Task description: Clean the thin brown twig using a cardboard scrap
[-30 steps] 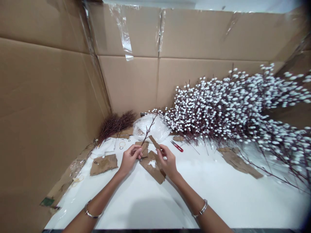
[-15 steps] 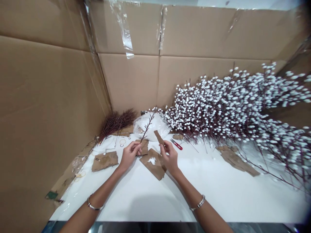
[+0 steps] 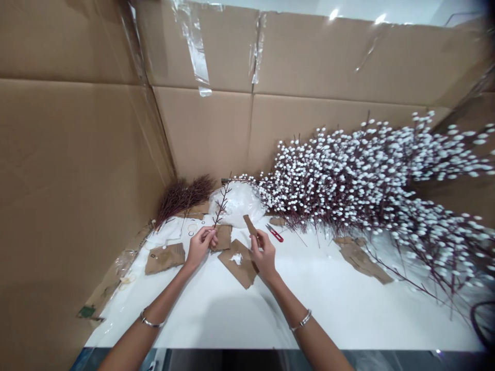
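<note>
Between the fingers of my left hand (image 3: 201,245) is a bare dark twig (image 3: 221,205), held upright with its side shoots pointing up. My right hand (image 3: 263,252) pinches a narrow strip of brown cardboard (image 3: 249,225). On the white table below and between the hands lies a cardboard piece (image 3: 242,275) with a small white clump (image 3: 236,258) on it. Another cardboard piece (image 3: 223,238) is just beside my left fingertips. Red-handled snips (image 3: 275,233) rest to the right of my right hand.
Many stems with white buds (image 3: 348,175) fill the right side. Bare twigs (image 3: 183,196) lie at the back left, beside a clear plastic bag (image 3: 242,203). Cardboard scraps (image 3: 165,258) lie left and right (image 3: 363,260). Tall cardboard walls (image 3: 209,134) stand behind and left.
The twig in my left hand has become more upright and moved slightly left. My right hand still holds the strip. The whole view has shifted a little.
</note>
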The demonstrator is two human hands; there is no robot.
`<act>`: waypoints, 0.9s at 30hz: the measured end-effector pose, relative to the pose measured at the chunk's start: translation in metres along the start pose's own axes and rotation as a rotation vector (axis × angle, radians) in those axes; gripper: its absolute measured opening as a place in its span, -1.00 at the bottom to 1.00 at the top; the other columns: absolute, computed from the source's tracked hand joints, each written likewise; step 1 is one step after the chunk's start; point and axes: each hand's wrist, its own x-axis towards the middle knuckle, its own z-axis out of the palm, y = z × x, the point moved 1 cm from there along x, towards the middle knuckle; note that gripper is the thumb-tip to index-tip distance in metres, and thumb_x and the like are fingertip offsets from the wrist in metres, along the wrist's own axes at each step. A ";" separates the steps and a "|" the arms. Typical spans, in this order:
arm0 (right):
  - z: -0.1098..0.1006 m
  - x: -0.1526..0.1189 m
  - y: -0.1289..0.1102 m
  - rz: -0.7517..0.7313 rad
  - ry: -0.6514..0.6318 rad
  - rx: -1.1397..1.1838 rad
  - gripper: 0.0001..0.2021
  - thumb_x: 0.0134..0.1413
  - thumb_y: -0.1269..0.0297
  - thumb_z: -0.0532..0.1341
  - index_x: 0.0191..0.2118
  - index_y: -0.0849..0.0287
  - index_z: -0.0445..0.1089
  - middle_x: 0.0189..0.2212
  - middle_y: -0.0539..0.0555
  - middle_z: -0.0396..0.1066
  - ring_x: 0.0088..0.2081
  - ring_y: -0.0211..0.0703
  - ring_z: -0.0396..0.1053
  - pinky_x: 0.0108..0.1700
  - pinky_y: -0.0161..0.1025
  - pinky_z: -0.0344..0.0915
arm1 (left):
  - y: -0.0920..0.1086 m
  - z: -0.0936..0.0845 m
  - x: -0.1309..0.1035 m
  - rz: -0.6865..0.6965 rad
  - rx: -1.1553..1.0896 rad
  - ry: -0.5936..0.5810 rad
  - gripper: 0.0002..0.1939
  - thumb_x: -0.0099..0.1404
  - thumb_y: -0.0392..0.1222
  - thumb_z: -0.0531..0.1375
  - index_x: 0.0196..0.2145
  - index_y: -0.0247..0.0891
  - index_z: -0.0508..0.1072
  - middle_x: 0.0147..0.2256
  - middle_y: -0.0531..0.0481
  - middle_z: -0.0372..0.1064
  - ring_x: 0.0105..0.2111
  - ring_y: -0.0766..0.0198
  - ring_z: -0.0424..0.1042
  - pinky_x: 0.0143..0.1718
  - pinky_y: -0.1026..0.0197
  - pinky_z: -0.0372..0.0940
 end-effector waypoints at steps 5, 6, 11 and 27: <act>0.003 -0.001 0.000 -0.009 -0.012 0.008 -0.79 0.25 0.25 0.12 -0.07 0.19 0.37 -0.31 0.07 0.47 -0.43 -0.25 0.35 -0.35 -0.29 0.33 | -0.005 -0.004 0.003 0.008 0.010 0.024 -0.72 0.30 0.03 0.21 -0.23 -0.26 0.43 -0.49 0.04 0.43 -0.54 0.35 0.37 -0.48 0.31 0.26; 0.003 -0.001 -0.001 -0.011 -0.014 0.011 -0.79 0.25 0.25 0.13 -0.07 0.19 0.37 -0.32 0.07 0.47 -0.43 -0.25 0.35 -0.35 -0.29 0.33 | -0.005 -0.004 0.003 0.011 0.012 0.027 -0.72 0.30 0.03 0.21 -0.23 -0.26 0.43 -0.49 0.04 0.43 -0.54 0.35 0.37 -0.48 0.31 0.26; 0.002 -0.003 -0.003 -0.009 -0.012 0.021 -0.79 0.26 0.24 0.12 -0.06 0.18 0.36 -0.30 0.08 0.47 -0.41 -0.22 0.37 -0.33 -0.27 0.34 | -0.004 -0.003 0.002 0.020 0.018 0.019 -0.74 0.29 0.00 0.22 -0.25 -0.27 0.44 -0.50 0.04 0.43 -0.55 0.35 0.36 -0.47 0.30 0.27; 0.002 -0.004 -0.008 -0.006 -0.008 0.045 -0.78 0.26 0.22 0.11 -0.08 0.19 0.37 -0.33 0.07 0.45 -0.40 -0.20 0.36 -0.31 -0.25 0.32 | 0.003 0.006 -0.018 0.049 0.047 -0.004 -0.75 0.31 -0.02 0.20 -0.22 -0.26 0.43 -0.49 0.04 0.42 -0.52 0.33 0.35 -0.40 0.27 0.26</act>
